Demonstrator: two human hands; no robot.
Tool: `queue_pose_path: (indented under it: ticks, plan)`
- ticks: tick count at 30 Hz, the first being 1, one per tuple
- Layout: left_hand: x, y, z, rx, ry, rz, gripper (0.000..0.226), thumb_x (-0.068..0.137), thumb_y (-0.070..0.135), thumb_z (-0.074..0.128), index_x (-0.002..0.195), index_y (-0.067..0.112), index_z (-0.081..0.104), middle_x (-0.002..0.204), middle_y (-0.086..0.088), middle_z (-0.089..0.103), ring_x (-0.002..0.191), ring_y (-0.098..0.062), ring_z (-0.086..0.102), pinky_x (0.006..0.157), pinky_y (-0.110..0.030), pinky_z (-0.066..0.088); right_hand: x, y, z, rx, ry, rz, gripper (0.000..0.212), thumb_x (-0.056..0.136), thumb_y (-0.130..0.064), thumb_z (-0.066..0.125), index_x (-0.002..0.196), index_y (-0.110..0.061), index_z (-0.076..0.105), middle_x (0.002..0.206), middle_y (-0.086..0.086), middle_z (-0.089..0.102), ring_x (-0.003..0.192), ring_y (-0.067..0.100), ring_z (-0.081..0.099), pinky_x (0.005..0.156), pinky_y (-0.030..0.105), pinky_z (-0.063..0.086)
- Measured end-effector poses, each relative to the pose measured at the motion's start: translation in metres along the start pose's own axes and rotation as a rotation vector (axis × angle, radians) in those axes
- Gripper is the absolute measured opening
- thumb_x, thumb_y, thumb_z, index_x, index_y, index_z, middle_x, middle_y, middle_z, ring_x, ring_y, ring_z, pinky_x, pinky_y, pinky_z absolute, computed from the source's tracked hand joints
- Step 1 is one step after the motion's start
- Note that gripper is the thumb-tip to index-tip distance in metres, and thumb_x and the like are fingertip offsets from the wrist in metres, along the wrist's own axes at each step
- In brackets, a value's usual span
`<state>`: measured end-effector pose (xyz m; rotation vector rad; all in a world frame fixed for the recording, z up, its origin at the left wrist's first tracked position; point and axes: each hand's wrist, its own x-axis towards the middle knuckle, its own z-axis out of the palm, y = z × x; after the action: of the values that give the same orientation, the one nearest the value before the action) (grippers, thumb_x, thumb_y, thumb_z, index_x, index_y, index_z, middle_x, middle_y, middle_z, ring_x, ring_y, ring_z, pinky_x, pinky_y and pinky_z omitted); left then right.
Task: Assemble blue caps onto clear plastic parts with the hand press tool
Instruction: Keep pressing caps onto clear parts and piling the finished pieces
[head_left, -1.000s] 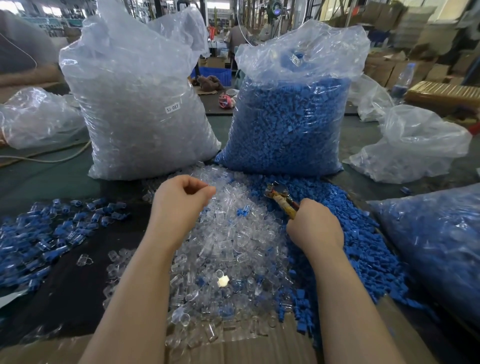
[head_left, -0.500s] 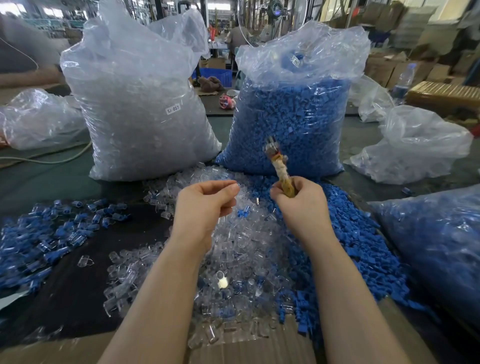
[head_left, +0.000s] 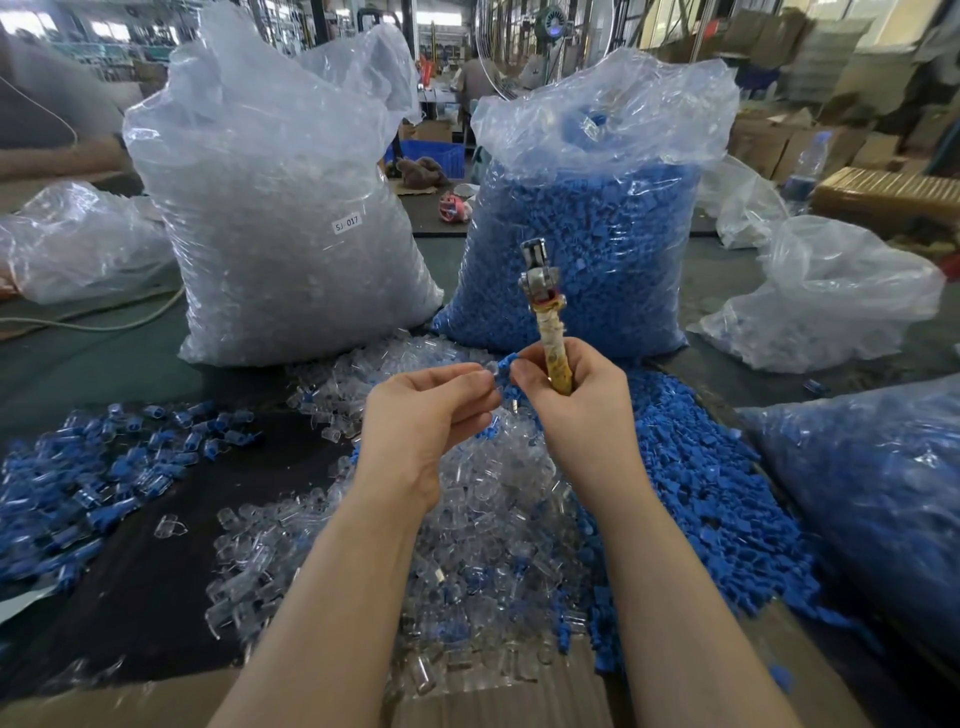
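My right hand (head_left: 571, 400) grips the hand press tool (head_left: 543, 306) by its yellowish wrapped handle, metal head pointing up. Its thumb and forefinger also pinch a blue cap (head_left: 506, 361). My left hand (head_left: 426, 410) pinches a clear plastic part (head_left: 491, 370) at its fingertips, touching the blue cap. Both hands hover above a heap of loose clear parts (head_left: 467, 519). A heap of loose blue caps (head_left: 701, 483) lies to the right of it.
A tall bag of clear parts (head_left: 280, 218) and a tall bag of blue caps (head_left: 587, 234) stand behind the heaps. Assembled blue-and-clear pieces (head_left: 88, 478) lie at the left. Another filled bag (head_left: 872, 499) lies at the right. Crumpled plastic bags (head_left: 841, 296) sit further back.
My right hand lifted the tool from the blue heap and turned it upright. My left hand moved right, and the two hands met with the clear part against the blue cap.
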<state>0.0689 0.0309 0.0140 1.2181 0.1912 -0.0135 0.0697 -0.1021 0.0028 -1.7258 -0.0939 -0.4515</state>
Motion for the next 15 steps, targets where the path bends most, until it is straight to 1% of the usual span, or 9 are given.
queue_pose_path:
  ticks: [3,6,8,11,15]
  plan:
    - [-0.0012,0.0011,0.0003,0.004,-0.022,0.002,0.008,0.080,0.004,0.075,0.088,0.004,0.072,0.075,-0.009,0.076,0.070,-0.015,0.074,0.057,-0.019,0.057,-0.0013,0.0028,0.0029,-0.001,0.001,-0.026,0.010,0.090,-0.016,0.069,0.083,-0.018,0.063,0.059,-0.017,0.057,0.053,-0.002,0.047,0.054,0.012,0.039]
    - [-0.0020,0.0015,0.0006,0.007,-0.040,0.006,0.007,0.080,0.004,0.075,0.086,0.005,0.072,0.077,-0.010,0.076,0.073,-0.016,0.075,0.058,-0.020,0.057,-0.0016,0.0041,0.0069,-0.012,0.011,-0.035,0.012,0.090,-0.015,0.069,0.082,-0.022,0.062,0.062,-0.020,0.059,0.057,-0.002,0.051,0.057,0.012,0.040]
    - [-0.0026,0.0017,0.0006,0.015,-0.046,0.015,0.005,0.081,0.003,0.074,0.085,0.006,0.073,0.078,-0.010,0.076,0.073,-0.017,0.075,0.059,-0.020,0.057,-0.0020,0.0059,0.0084,-0.017,0.018,-0.032,0.013,0.089,-0.016,0.069,0.082,-0.024,0.062,0.063,-0.020,0.060,0.059,-0.002,0.052,0.059,0.015,0.042]
    - [-0.0040,0.0018,0.0005,0.040,-0.044,0.048,0.006,0.081,0.001,0.074,0.082,0.007,0.073,0.079,-0.010,0.076,0.076,-0.019,0.075,0.060,-0.020,0.057,-0.0029,0.0086,0.0095,-0.052,0.013,-0.028,0.008,0.089,-0.020,0.069,0.084,-0.022,0.064,0.064,-0.016,0.060,0.060,0.001,0.052,0.059,0.023,0.046]
    - [-0.0054,0.0014,0.0012,0.088,-0.010,0.119,0.006,0.080,0.001,0.074,0.084,0.006,0.073,0.077,-0.010,0.076,0.077,-0.019,0.075,0.061,-0.020,0.057,-0.0034,0.0089,0.0102,-0.066,0.007,-0.028,0.006,0.090,-0.022,0.068,0.085,-0.023,0.065,0.064,-0.015,0.060,0.060,0.001,0.052,0.060,0.024,0.047]
